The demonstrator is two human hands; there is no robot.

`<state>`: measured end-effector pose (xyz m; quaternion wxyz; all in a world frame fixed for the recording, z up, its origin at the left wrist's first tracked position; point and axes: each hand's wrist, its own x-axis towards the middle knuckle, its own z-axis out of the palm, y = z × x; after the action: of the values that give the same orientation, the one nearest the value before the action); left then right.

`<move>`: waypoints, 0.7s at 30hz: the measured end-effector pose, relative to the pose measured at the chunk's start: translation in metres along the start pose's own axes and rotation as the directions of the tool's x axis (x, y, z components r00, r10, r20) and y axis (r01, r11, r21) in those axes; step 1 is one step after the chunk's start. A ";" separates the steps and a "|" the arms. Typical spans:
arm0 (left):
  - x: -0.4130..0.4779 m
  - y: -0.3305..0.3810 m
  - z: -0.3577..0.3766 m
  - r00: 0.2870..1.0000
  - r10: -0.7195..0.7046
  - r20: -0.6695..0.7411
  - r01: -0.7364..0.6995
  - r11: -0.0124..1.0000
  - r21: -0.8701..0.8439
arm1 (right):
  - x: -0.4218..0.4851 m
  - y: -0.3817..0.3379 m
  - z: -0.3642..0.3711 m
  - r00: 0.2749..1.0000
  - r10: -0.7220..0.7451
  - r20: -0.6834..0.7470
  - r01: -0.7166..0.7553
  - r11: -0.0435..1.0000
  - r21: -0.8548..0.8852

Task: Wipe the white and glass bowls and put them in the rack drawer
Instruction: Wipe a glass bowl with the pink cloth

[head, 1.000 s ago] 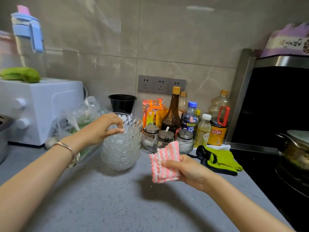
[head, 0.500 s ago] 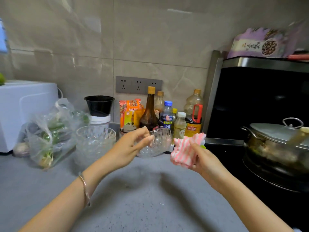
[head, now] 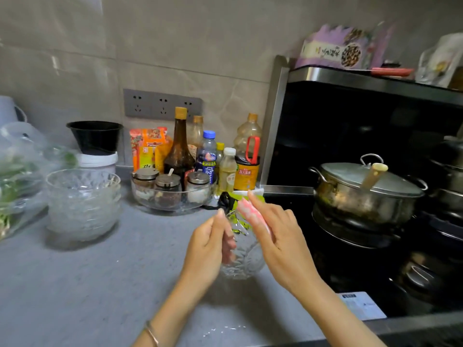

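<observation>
While my left hand (head: 208,246) gripped the glass bowl (head: 244,261), my right hand (head: 278,236) held the pink cloth (head: 253,216) against it: mid-wipe, I figured; next it needed turning.

A single head-worn camera looks forward and down across the grey counter (head: 75,284) toward the wall's socket panel (head: 162,104); near, below-right of that panel, the left hand (head: 208,244) and right hand (head: 278,241) fill the foreground.
</observation>
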<state>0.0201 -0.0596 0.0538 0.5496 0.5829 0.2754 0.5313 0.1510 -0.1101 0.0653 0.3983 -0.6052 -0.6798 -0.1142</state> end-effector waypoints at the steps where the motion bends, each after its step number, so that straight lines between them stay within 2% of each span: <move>1: -0.004 0.001 0.001 1.000 -0.009 -0.012 0.009 1.000 0.000 | -0.002 0.003 -0.002 1.000 0.014 0.007 -0.014 1.000 -0.022; 2: -0.007 0.001 0.002 1.000 -0.014 -0.025 0.014 1.000 0.001 | -0.003 0.004 -0.004 1.000 0.026 0.013 -0.026 1.000 0.000; 4: -0.011 0.003 0.002 0.997 -0.024 -0.067 0.025 1.000 0.004 | -0.003 0.005 -0.007 0.995 0.069 0.068 -0.083 0.967 0.239; 6: -0.015 0.004 0.005 0.993 -0.004 -0.115 0.007 1.000 0.027 | -0.002 -0.002 -0.006 0.981 0.117 0.153 -0.181 0.829 0.530; 7: -0.017 0.004 0.007 0.990 0.016 -0.143 -0.010 0.999 0.046 | -0.002 -0.008 -0.004 0.980 0.130 0.152 -0.196 0.788 0.583; 8: -0.020 0.003 0.008 0.983 0.039 -0.178 -0.028 0.998 0.065 | -0.005 -0.016 0.002 0.984 0.138 0.115 -0.180 0.802 0.570; 9: -0.020 -0.002 0.007 0.975 0.067 -0.211 -0.049 0.995 0.090 | -0.010 -0.024 0.010 0.990 0.130 0.052 -0.139 0.863 0.486; 11: -0.020 -0.011 0.005 0.966 0.136 -0.221 -0.099 0.980 0.173 | -0.021 -0.041 0.024 0.998 0.007 -0.063 0.006 0.979 0.204; 12: -0.020 -0.015 0.005 0.968 0.152 -0.201 -0.110 0.973 0.203 | -0.024 -0.045 0.029 0.993 -0.063 -0.099 0.073 0.992 0.103; 13: -0.021 -0.017 0.004 0.966 0.153 -0.210 -0.106 0.970 0.219 | -0.025 -0.047 0.033 0.987 -0.100 -0.126 0.111 0.990 0.083; 14: -0.023 -0.013 0.004 0.960 0.129 -0.249 -0.081 0.977 0.197 | -0.022 -0.045 0.032 0.986 -0.077 -0.145 0.098 0.985 0.144; 15: -0.027 -0.008 0.004 0.951 0.106 -0.291 -0.060 0.985 0.164 | -0.017 -0.042 0.029 0.990 0.013 -0.142 0.028 0.959 0.282; 17: -0.034 0.004 0.004 0.946 0.076 -0.316 -0.050 0.995 0.088 | -0.007 -0.034 0.019 0.969 0.247 -0.028 -0.178 0.768 0.616; 18: -0.038 0.008 0.004 0.946 0.072 -0.316 -0.050 0.996 0.075 | -0.006 -0.034 0.016 0.957 0.288 0.018 -0.226 0.707 0.670; 19: -0.037 0.008 0.003 0.943 0.079 -0.323 -0.054 0.995 0.085 | -0.009 -0.038 0.017 0.965 0.263 0.008 -0.208 0.743 0.637; 21: -0.035 0.007 0.001 0.935 0.129 -0.329 -0.080 0.984 0.156 | -0.017 -0.054 0.023 0.991 0.094 -0.099 -0.052 0.928 0.369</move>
<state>0.0090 -0.0933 0.0494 0.4228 0.5341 0.3710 0.6312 0.0916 -0.1209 0.0559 0.5462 -0.5379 -0.6421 -0.0053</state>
